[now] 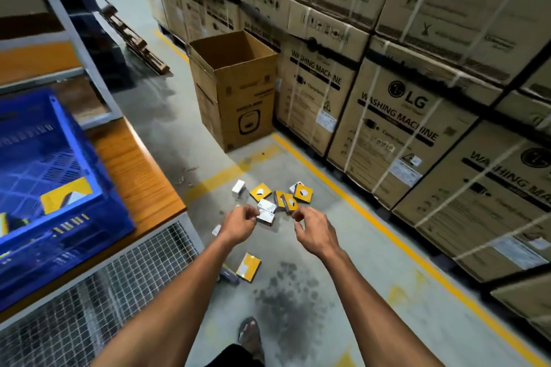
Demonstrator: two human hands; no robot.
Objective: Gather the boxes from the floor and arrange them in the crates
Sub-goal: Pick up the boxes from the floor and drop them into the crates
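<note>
While lying scattered on the grey floor just inside the yellow line, small yellow and white boxes waiting in a loose heap, with one more yellow box lying apart, nearer the feet. Reaching out above that heap with both arms: left hand hovering with fingers loosely curled, seemingly empty though overlapping a white box; right hand hanging with fingers curled and slightly apart, holding nothing. Judging the step as going for another pickup. Next, probably lowering, closing on a box or two, then carrying them left to the blue crate on the wooden bench, already holding yellow boxes.
</note>
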